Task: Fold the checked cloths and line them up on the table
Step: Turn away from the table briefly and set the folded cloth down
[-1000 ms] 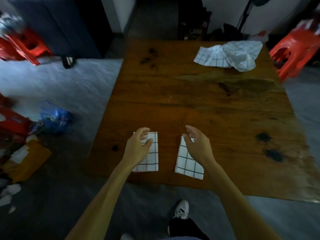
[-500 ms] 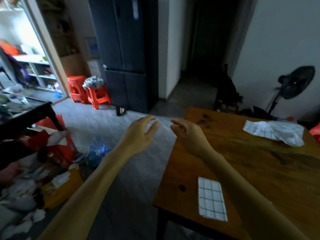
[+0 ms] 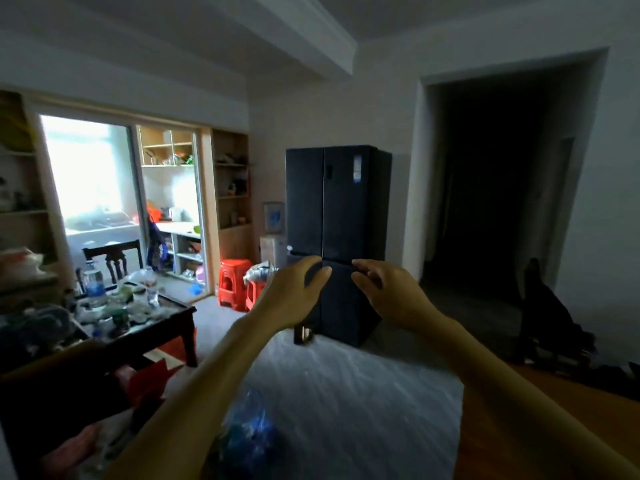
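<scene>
The view looks up and across a dim room, away from the work. Two bare forearms reach forward at chest height. The left hand point(image 3: 294, 292) and the right hand point(image 3: 388, 289) hover side by side in the air, close but not touching, in front of a tall dark fridge point(image 3: 337, 237). Each grip is apart: fingers loosely curved, palms turned partly inward, holding nothing.

No checked cloth appears anywhere in this view. Only a corner of the wooden desk point(image 3: 554, 427) shows at lower right, under the right forearm, and the part that shows is bare wood. Where the cloths lie cannot be told from here; they are probably on the desk, below and to the right of the frame.

To the left stands a low dark table point(image 3: 162, 327) crowded with bottles and clutter, two red stools point(image 3: 235, 282) beside it, and a bright window behind. A blue bag point(image 3: 249, 434) sits on the pale floor between the arms. A dark doorway opens at right.

As a judgement, such cloths are light, soft and limp, not fragile, and unlikely to slip on wood. They sag if lifted by the middle, so each is best pinched at two neighbouring corners, one per hand, then laid flat and creased along a grid line.
</scene>
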A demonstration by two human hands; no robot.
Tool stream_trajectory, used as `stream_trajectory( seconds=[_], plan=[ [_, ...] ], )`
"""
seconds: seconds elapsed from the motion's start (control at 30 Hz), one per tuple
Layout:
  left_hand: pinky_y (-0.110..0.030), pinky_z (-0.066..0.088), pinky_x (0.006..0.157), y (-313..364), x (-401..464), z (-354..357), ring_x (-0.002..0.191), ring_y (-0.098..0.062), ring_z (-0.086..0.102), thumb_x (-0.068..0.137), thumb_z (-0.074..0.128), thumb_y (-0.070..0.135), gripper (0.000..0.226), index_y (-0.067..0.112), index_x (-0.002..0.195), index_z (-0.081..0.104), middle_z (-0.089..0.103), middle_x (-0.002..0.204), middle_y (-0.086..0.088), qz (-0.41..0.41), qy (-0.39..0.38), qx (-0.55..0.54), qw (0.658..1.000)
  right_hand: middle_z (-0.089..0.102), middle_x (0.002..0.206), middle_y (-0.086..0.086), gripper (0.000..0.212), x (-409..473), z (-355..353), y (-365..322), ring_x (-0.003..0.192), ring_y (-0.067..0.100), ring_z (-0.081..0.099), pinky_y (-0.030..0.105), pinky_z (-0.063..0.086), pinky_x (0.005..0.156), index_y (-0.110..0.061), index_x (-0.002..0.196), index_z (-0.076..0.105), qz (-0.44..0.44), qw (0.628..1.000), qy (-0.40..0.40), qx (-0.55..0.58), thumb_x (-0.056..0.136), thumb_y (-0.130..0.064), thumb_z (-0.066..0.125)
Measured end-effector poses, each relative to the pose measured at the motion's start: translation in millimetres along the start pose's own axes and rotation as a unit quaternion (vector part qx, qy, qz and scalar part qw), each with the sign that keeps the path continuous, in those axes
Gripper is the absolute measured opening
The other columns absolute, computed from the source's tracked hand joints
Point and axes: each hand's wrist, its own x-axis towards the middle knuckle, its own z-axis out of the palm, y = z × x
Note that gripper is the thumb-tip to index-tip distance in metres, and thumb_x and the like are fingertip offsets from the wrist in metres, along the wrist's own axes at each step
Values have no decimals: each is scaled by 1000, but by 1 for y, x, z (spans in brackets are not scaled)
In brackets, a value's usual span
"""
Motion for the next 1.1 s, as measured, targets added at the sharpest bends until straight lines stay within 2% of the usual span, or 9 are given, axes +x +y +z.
stream_trajectory(
  seconds=[0.17, 0.27, 0.43, 0.57, 0.73, 0.87, 0.97, 1.03, 1.1],
  plan=[
    [-35, 47, 96, -25, 70, 6, 113, -18, 58, 96, 41, 49, 47, 24, 135, 48, 58, 132, -2, 24, 26, -11, 999, 53, 140, 0, 43, 67, 12, 16, 122, 14, 52, 22, 39, 94, -25, 140, 46, -18, 999, 28, -8, 99, -39, 47],
    [-27, 40, 95, -42, 114, 16, 121, -20, 53, 97, 42, 46, 48, 22, 138, 45, 55, 136, -4, 32, 7, -12, 999, 53, 140, 1, 44, 109, 17, 30, 121, 14, 53, 22, 40, 94, -23, 140, 45, -24, 999, 40, -14, 99, -38, 46],
    [-22, 34, 94, -73, 188, 32, 125, -20, 49, 98, 42, 42, 46, 19, 137, 48, 53, 137, -4, 52, -15, -22, 998, 61, 128, 5, 43, 175, 27, 56, 106, 8, 57, 17, 38, 82, -18, 140, 46, -10, 999, 24, -20, 100, -34, 46],
    [-23, 38, 94, -102, 241, 55, 119, -17, 54, 96, 44, 45, 46, 21, 135, 51, 57, 134, -2, 75, -13, -13, 997, 58, 133, 1, 43, 226, 40, 84, 118, 10, 54, 18, 34, 86, -21, 140, 46, 15, 998, 38, -49, 100, -36, 46],
    [-35, 44, 100, -150, 309, 90, 118, -16, 55, 96, 42, 49, 48, 24, 136, 48, 55, 135, 0, 91, -36, -49, 994, 58, 133, 0, 44, 293, 69, 127, 119, 9, 54, 20, 38, 92, -21, 138, 48, 27, 995, 58, -79, 99, -41, 45],
    [-34, 41, 103, -193, 364, 114, 120, -16, 52, 96, 42, 48, 49, 23, 137, 47, 53, 137, 0, 104, -46, -65, 991, 59, 131, 0, 45, 346, 101, 153, 114, 10, 56, 26, 45, 96, -21, 138, 48, 46, 992, 64, -98, 99, -43, 45],
    [-31, 39, 102, -221, 404, 126, 122, -18, 50, 97, 41, 47, 48, 22, 138, 47, 53, 137, -1, 128, -62, -69, 987, 58, 133, 1, 47, 385, 123, 166, 118, 12, 55, 33, 46, 100, -21, 137, 48, 54, 989, 94, -105, 98, -46, 43],
    [-27, 38, 98, -234, 436, 133, 121, -15, 50, 97, 40, 46, 47, 22, 138, 46, 53, 136, 0, 146, -79, -79, 983, 58, 133, -1, 46, 412, 134, 175, 119, 9, 55, 23, 43, 95, -23, 137, 49, 68, 986, 107, -103, 98, -46, 44],
    [-24, 37, 92, -242, 468, 141, 117, -13, 51, 98, 40, 45, 47, 22, 139, 44, 53, 135, 0, 165, -92, -90, 978, 57, 134, -4, 44, 436, 143, 187, 119, 6, 53, 10, 34, 85, -23, 137, 49, 81, 984, 115, -110, 98, -44, 45]
  ],
)
